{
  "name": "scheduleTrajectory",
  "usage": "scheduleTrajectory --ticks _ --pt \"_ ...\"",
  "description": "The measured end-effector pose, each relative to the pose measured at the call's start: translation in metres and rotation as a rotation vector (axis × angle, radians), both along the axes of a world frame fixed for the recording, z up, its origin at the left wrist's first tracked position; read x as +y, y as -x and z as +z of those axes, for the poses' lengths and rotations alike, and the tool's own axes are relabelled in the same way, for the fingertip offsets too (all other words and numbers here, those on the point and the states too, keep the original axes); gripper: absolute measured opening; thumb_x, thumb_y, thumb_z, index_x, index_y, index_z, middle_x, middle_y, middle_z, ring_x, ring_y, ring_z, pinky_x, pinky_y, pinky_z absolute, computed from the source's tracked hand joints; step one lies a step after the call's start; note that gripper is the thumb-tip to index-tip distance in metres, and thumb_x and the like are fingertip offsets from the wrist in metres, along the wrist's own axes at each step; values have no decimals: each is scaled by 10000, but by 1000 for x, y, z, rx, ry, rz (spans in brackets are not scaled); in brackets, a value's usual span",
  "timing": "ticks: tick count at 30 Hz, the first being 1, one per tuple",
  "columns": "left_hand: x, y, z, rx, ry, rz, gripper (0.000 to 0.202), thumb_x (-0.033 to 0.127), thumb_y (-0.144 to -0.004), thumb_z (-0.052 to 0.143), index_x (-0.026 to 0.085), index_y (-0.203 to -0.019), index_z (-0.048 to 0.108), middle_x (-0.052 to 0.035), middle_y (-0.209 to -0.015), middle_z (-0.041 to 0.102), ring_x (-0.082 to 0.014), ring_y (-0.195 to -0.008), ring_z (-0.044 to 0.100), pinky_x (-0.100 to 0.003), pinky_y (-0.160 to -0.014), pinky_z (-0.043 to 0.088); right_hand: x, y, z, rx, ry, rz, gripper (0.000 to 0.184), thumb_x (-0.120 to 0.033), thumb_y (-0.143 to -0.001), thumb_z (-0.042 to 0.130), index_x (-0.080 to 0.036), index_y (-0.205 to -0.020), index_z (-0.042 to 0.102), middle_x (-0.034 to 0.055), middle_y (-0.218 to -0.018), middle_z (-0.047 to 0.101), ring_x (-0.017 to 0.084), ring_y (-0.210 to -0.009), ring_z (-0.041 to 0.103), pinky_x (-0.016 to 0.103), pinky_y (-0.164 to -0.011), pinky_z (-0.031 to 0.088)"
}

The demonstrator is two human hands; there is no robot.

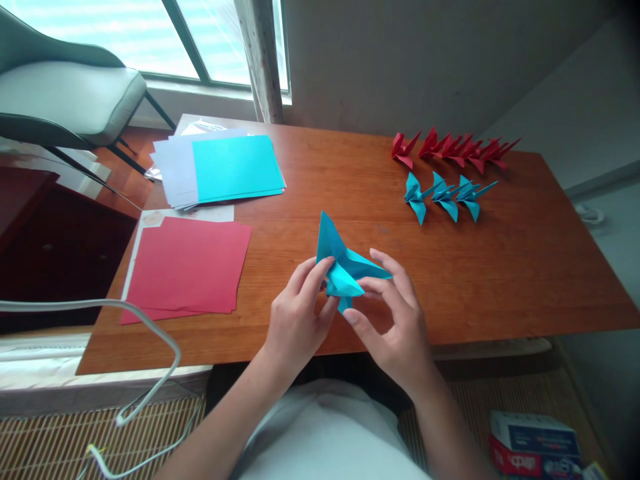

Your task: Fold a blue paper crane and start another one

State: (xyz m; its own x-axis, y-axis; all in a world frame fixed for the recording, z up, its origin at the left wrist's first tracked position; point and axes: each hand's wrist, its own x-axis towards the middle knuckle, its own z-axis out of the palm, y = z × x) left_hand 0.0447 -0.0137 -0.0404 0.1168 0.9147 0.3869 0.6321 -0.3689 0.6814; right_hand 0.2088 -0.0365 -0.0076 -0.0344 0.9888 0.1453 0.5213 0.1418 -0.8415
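A blue paper crane (345,263) is held above the near edge of the table, with its folded wings spread and pointed ends sticking out. My left hand (303,303) grips it from the left, thumb on top and fingers partly hidden beneath. On the other side, my right hand (395,313) has its fingers spread and curved around the crane. Its fingertips are close to the right wing and the lower point; whether they touch the paper, I cannot tell.
Several red paper cranes (457,150) line the table (330,173) at the back right, with three blue cranes (443,197) before them. Blue sheets (237,167) and red sheets (187,267) lie left. A white cable (150,327) loops at lower left; a chair (75,93) stands beyond.
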Motion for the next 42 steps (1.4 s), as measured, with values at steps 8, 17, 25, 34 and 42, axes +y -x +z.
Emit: scheduleTrajectory --ticks 8,17,25,34,42 --pt "-3 -12 -1 61 -4 64 475 202 -913 633 249 -1369 509 -92 -1321 619 -169 -912 726 -260 -768 596 8 22 -5 -43 -96 -201 97 -234 -858 659 -216 -953 664 125 -1457 491 301 -1283 561 484 -1038 513" --pt "-3 -18 5 63 47 87 488 214 -909 634 249 -1377 499 -101 -1359 589 -164 -902 723 -252 -715 590 12 28 1 66 -66 -248 125 -214 -856 636 -215 -969 691 108 -1419 525 257 -1135 643 392 -892 586" --pt "-1 -23 6 43 38 102 498 200 -903 635 261 -1378 500 -97 -1367 577 -160 -912 718 -245 -711 584 17 28 -1 168 -70 -281 129 -212 -843 635 -214 -955 700 108 -1395 541 263 -1109 657 402 -872 606" --pt "0 -26 12 29 72 118 522 232 -909 620 258 -1407 466 -110 -1388 554 -175 -932 717 -245 -664 573 17 28 -5 147 -99 -303 187 -217 -859 619 -233 -1027 698 102 -1378 567 290 -1187 630 462 -967 582" --pt "-1 -26 12 -15 85 93 523 281 -913 636 259 -1403 452 -103 -1388 546 -127 -837 709 -224 -634 558 20 25 -7 183 -88 -296 277 -207 -873 605 -234 -1137 684 100 -1343 596 289 -1188 639 469 -992 575"
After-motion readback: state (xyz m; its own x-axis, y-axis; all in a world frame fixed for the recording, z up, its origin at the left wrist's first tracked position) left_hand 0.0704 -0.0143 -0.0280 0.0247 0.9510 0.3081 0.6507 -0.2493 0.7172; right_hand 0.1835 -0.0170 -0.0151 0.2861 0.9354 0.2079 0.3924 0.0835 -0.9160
